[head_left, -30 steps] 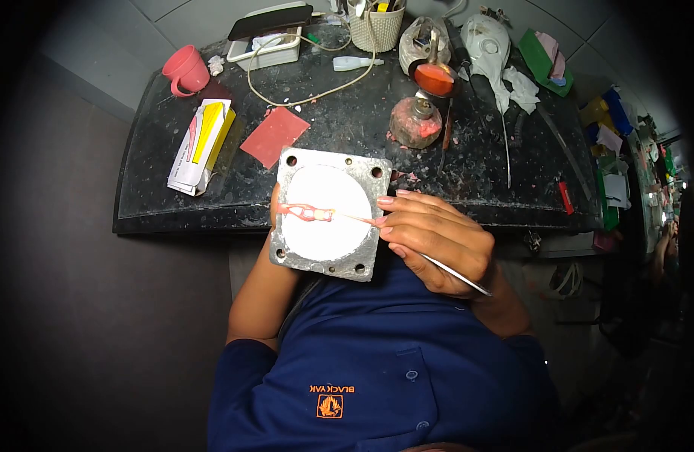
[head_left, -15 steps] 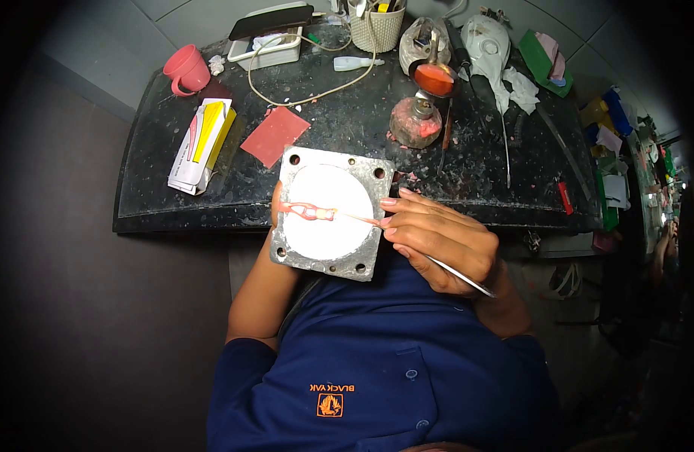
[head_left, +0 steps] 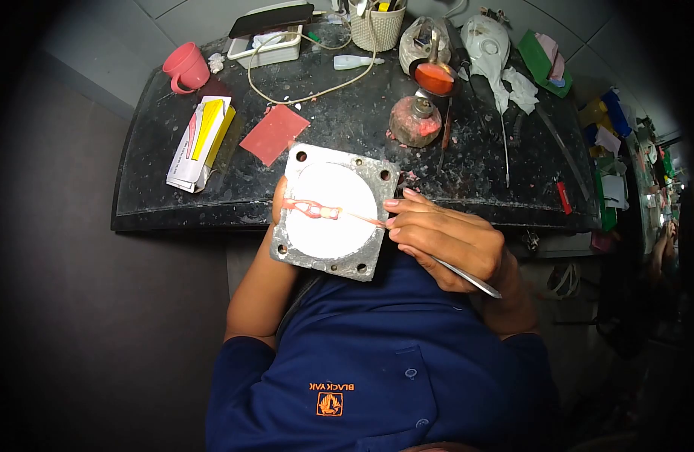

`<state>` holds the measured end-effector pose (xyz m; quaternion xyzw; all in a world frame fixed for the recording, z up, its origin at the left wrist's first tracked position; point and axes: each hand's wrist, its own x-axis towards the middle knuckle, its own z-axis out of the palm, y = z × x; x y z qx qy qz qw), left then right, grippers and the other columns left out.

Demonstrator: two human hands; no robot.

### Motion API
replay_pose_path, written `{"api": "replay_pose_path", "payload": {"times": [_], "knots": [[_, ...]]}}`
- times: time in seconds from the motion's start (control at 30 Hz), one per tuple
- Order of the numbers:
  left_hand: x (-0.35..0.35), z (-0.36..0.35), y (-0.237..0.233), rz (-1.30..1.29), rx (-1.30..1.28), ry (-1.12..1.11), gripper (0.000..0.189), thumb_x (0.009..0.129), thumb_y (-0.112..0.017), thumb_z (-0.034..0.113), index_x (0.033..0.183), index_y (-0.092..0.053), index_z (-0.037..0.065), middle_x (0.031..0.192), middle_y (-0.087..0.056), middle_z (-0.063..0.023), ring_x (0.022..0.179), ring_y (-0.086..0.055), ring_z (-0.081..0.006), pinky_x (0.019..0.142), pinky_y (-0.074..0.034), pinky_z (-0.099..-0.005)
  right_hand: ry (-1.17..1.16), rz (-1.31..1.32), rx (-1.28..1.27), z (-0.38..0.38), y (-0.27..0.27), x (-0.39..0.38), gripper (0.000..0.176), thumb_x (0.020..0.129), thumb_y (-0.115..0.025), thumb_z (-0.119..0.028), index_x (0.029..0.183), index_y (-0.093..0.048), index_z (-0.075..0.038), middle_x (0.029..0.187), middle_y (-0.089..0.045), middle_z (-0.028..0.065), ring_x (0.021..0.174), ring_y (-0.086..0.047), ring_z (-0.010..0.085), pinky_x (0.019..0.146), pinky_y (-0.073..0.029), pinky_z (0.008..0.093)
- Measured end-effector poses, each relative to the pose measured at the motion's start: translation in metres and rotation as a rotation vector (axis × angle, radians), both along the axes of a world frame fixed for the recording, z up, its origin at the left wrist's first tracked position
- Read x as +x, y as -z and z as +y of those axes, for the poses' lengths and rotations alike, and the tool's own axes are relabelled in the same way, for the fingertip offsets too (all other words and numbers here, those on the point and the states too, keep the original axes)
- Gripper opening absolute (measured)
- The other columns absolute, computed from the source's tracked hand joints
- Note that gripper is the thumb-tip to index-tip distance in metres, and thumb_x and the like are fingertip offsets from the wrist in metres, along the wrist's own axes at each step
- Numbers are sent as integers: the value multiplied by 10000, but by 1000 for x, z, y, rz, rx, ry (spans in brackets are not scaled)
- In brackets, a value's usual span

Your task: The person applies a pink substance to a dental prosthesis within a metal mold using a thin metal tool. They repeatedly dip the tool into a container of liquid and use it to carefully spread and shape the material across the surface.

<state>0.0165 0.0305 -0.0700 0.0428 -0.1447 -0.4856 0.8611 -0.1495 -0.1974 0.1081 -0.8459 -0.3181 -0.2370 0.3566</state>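
Observation:
My left hand grips a square metal dental flask from its left side; most of its fingers are hidden beneath. White plaster fills the round opening, and its corners have holes. Across the plaster lies a small pink wax piece with pale tooth-like parts. In a pen-like hold, my right hand is closed around a slim metal wax carver. The carver's thin tip points left over the plaster and reaches the right end of the pink piece.
On the black bench lie a pink wax sheet and a white and yellow box. A pink cup stands far left. Behind the flask are a spirit burner, a pan of orange-red material and a red lighter.
The flask has shifted slightly right and turned a little. My right hand has moved slightly right with the wax carver, whose tip stays near the pink piece.

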Motion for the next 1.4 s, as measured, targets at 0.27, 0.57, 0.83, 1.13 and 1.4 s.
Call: {"api": "replay_pose_path", "payload": {"times": [0.27,0.57,0.83,1.13,1.4], "knots": [[-4,-9,-25,150,92,116,1008,995,-296,767,1264,-518,-179,650,-668,-104,393,-533,-78,499,-555,-271,-8,34,-27,-2,-6,-1,116,892,-721,-2,965,-722,89,963,-740,187,1051,-738,360,1006,-570,499],[-9,-17,-22,53,209,78,1021,991,-284,758,1383,-448,-170,993,-700,-319,630,-705,-317,693,-639,-480,-87,17,49,-11,5,9,132,908,-715,-46,963,-730,73,946,-742,178,1015,-746,357,979,-576,519],[-28,-31,-82,477,-383,524,899,990,-408,608,1509,-311,-119,1395,-341,-558,1021,-689,-485,915,-591,-556,185,-74,544,-8,31,12,110,995,-625,-20,1016,-684,71,1017,-725,208,1028,-729,357,936,-581,446],[-27,-28,-80,55,-90,304,827,1001,-421,617,1550,-338,4,1437,-452,-354,1276,-503,-414,918,-567,-430,257,-1,712,-4,31,12,156,1050,-576,-93,1064,-617,56,1102,-718,231,1072,-716,301,963,-557,388],[-5,-10,-4,197,-21,181,877,1004,-385,592,1491,-320,-134,1330,-479,-459,988,-599,-456,933,-583,-564,59,-16,330,9,20,10,134,929,-736,-87,1020,-730,11,1011,-753,140,1040,-738,302,1061,-514,495]]}}
